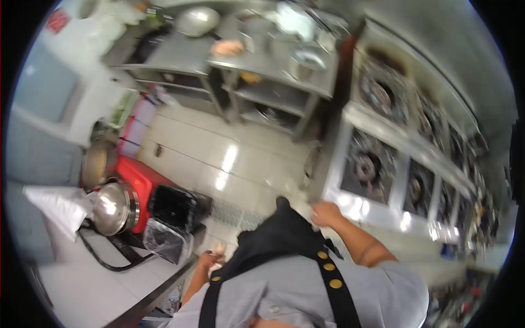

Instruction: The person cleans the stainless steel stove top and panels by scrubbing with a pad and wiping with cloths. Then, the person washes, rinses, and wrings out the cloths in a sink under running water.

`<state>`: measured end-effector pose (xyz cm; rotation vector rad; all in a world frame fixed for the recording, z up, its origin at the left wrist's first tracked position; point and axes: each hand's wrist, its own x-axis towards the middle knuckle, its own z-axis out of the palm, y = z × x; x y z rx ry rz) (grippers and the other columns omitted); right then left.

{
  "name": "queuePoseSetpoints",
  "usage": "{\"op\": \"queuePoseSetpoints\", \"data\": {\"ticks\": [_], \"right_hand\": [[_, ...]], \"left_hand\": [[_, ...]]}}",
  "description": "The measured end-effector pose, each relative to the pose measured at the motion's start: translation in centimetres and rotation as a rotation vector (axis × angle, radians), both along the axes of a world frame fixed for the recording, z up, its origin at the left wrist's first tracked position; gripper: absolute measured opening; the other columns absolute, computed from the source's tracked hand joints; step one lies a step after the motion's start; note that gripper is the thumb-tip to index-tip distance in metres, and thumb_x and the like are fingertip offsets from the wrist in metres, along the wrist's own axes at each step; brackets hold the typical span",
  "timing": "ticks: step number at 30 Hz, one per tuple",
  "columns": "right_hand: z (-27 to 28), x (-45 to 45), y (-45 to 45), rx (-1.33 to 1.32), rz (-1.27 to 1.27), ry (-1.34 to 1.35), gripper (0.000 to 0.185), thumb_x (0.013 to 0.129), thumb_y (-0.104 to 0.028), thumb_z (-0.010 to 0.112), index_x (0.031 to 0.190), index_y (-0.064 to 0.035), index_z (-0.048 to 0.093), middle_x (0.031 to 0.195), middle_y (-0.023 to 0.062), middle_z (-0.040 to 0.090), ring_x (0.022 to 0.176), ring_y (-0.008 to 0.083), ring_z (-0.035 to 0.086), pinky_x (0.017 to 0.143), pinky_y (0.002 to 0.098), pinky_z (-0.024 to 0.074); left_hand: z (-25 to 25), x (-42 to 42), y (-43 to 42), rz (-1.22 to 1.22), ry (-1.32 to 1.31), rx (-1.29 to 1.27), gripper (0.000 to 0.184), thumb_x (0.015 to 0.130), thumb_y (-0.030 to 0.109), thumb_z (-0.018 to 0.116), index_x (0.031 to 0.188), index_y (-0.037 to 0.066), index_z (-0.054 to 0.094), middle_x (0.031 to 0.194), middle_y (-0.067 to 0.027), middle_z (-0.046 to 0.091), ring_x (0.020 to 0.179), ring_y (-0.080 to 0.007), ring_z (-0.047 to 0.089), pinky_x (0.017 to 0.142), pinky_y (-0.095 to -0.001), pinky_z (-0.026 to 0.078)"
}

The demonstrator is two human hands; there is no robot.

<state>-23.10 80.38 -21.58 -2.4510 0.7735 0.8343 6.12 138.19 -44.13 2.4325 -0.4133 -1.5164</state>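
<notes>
At the lower left, my left hand (pixel 209 259) hangs beside the black apron (pixel 279 240), its fingers curled by a small pale thing too blurred to name. My right hand (pixel 326 214) is closed at the apron's right side, in front of the stove (pixel 372 213). Whatever may be in its fingers is hidden. The stove's near burner (pixel 365 167) lies beyond that hand, apart from it. Left of my left hand is a bin with a clear plastic liner (pixel 167 240).
Steel tables with a metal pot (pixel 305 63) and an upturned steel bowl (pixel 197 21) line the back. A red container (pixel 143 177), a black-lined bin (pixel 174 205) and a lidded steel pot (pixel 113 209) stand at left. Tiled floor (pixel 191 145) lies between; a drain grate (pixel 232 216) crosses it.
</notes>
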Motion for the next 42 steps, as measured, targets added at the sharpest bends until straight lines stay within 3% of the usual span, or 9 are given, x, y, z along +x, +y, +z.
{"op": "queuePoseSetpoints", "data": {"ticks": [1,3,8,14,26,31,35,38,42], "right_hand": [[0.4,1.2,-1.3,0.036,0.036,-0.001,0.041,0.084,-0.044,0.065,0.106,-0.0107,0.074,0.109,0.0170,0.073,0.106,0.0381,0.067,0.088,0.0492,0.0537],[0.6,4.5,-4.1,0.114,0.039,-0.079,0.048,0.081,-0.050,0.066,0.104,-0.0090,0.076,0.107,0.0198,0.073,0.104,0.0387,0.068,0.087,0.0489,0.0546],[1.9,18.3,-8.4,0.192,-0.182,-0.354,0.047,0.083,-0.053,0.071,0.109,-0.0141,0.077,0.108,0.0179,0.074,0.104,0.0367,0.069,0.092,0.0433,0.0533],[3.7,42.6,-8.2,0.368,-0.076,-0.572,0.045,0.087,-0.050,0.071,0.111,-0.0122,0.075,0.108,0.0178,0.074,0.103,0.0342,0.070,0.089,0.0422,0.0530],[7.7,79.7,1.9,0.699,0.294,-0.628,0.039,0.094,-0.046,0.065,0.114,-0.0131,0.071,0.106,0.0149,0.073,0.100,0.0310,0.069,0.087,0.0415,0.0523],[6.1,88.1,3.7,0.988,-0.073,-0.515,0.034,0.098,-0.033,0.066,0.117,-0.0052,0.069,0.105,0.0066,0.071,0.097,0.0130,0.063,0.084,0.0281,0.0501],[11.8,92.5,5.0,1.227,-0.174,-0.521,0.033,0.105,-0.028,0.059,0.126,-0.0031,0.065,0.112,0.0050,0.069,0.100,0.0127,0.063,0.090,0.0293,0.0513],[15.7,97.9,3.9,1.604,-0.132,-0.414,0.037,0.108,-0.028,0.054,0.135,-0.0035,0.060,0.117,0.0064,0.069,0.105,0.0134,0.064,0.095,0.0305,0.0512],[13.2,109.0,-4.2,1.329,-0.036,-0.707,0.039,0.107,-0.030,0.056,0.135,-0.0034,0.059,0.115,0.0074,0.071,0.098,0.0144,0.068,0.091,0.0327,0.0530]], "left_hand": [[-2.6,1.8,0.1,-0.228,0.007,-0.111,0.095,0.065,0.052,0.091,0.132,-0.008,0.061,0.116,-0.0223,0.072,0.103,-0.0257,0.071,0.088,-0.0371,0.056],[-1.3,5.6,-4.1,0.287,0.355,-0.296,0.084,0.069,0.050,0.087,0.129,-0.005,0.066,0.117,-0.0239,0.072,0.106,-0.0302,0.071,0.093,-0.0381,0.054],[16.6,13.9,-17.3,0.021,-0.038,-0.017,0.072,0.075,0.046,0.083,0.131,0.003,0.068,0.118,-0.0195,0.073,0.110,-0.0330,0.069,0.097,-0.0376,0.051],[21.0,22.1,-16.9,0.203,-0.257,-0.054,0.050,0.078,0.044,0.082,0.110,0.007,0.071,0.105,-0.0157,0.074,0.099,-0.0287,0.071,0.087,-0.0390,0.053],[26.0,36.9,-18.9,1.229,-0.806,-0.802,0.019,0.085,0.017,0.073,0.094,0.001,0.072,0.086,-0.0094,0.072,0.082,-0.0188,0.068,0.079,-0.0330,0.054],[21.9,52.7,-19.5,1.092,-0.822,-0.980,0.047,0.087,0.013,0.076,0.126,-0.001,0.053,0.107,-0.0121,0.066,0.090,-0.0199,0.064,0.078,-0.0348,0.055],[33.7,62.7,-27.5,0.741,-0.403,-1.053,0.094,0.082,0.013,0.083,0.157,0.003,0.028,0.137,-0.0175,0.057,0.128,-0.0242,0.057,0.096,-0.0382,0.053],[30.9,72.7,-29.9,0.246,-0.570,-0.989,0.087,0.078,0.012,0.087,0.150,0.004,0.038,0.119,-0.0102,0.068,0.111,-0.0239,0.066,0.097,-0.0361,0.052],[33.3,81.8,-33.9,0.418,-0.398,-1.103,0.067,0.079,0.010,0.086,0.135,0.004,0.049,0.112,-0.0068,0.068,0.107,-0.0179,0.065,0.094,-0.0339,0.053]]}}
